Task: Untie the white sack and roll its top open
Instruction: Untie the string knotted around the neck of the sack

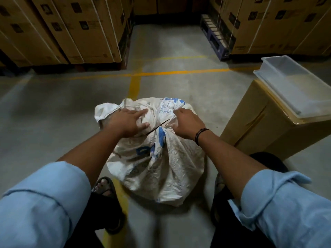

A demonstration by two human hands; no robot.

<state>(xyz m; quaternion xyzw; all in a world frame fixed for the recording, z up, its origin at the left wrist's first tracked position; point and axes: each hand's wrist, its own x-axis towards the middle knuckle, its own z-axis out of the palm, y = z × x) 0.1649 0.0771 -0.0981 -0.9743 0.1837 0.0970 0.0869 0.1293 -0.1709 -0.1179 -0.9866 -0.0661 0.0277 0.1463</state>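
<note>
We find the sack (157, 154) on the floor (53, 104) directly before us, between our feet, with our left hand (125, 122) on the left of its gathered top and our right hand (188, 122) on the right. Right of the sack stands a carton (259, 133) with a tray (290, 83) on it. Behind, stacked boxes (62, 29) flank an aisle at left and right.
</note>
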